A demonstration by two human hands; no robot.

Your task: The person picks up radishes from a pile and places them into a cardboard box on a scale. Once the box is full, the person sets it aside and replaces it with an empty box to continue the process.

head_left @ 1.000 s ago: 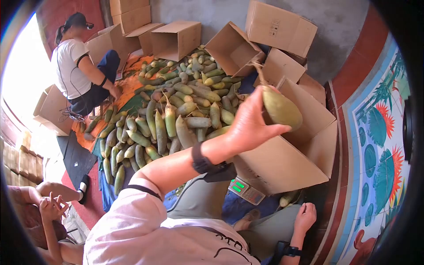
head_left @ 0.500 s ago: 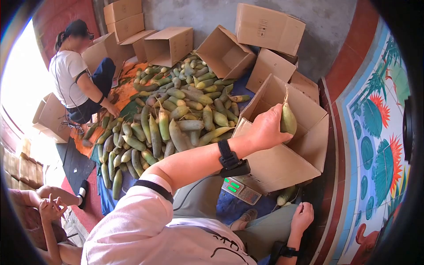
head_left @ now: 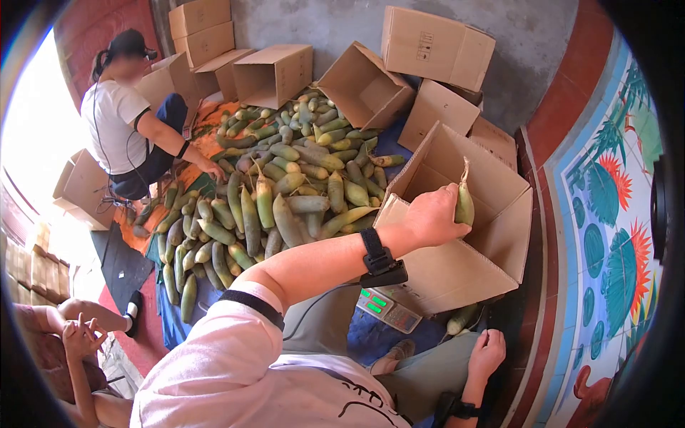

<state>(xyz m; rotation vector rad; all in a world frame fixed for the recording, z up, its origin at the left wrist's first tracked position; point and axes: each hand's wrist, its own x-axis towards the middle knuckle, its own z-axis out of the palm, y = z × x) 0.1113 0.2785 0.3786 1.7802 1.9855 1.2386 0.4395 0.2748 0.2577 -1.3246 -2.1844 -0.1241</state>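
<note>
My left hand (head_left: 432,217) is closed round a green radish (head_left: 464,205), whose thin pale root points up. It holds the radish over the open mouth of a cardboard box (head_left: 421,267), near the front wall. The box stands on a scale (head_left: 387,309) with green lit digits. At the lower right, my right hand (head_left: 488,351) rests on my knee with its fingers curled and nothing seen in them. A big heap of green radishes (head_left: 285,182) lies left of the box.
A co-worker (head_left: 121,118) sits at the upper left, one hand reaching to the heap. Another person's clasped hands (head_left: 83,337) show at the lower left. More cardboard boxes (head_left: 274,75) line the wall. A radish (head_left: 460,319) lies beside the scale. Painted tiles (head_left: 606,250) stand at the right.
My left hand has lowered slightly with the radish, which now sits lower at the box's mouth. The co-worker's reaching hand has moved right over the heap.
</note>
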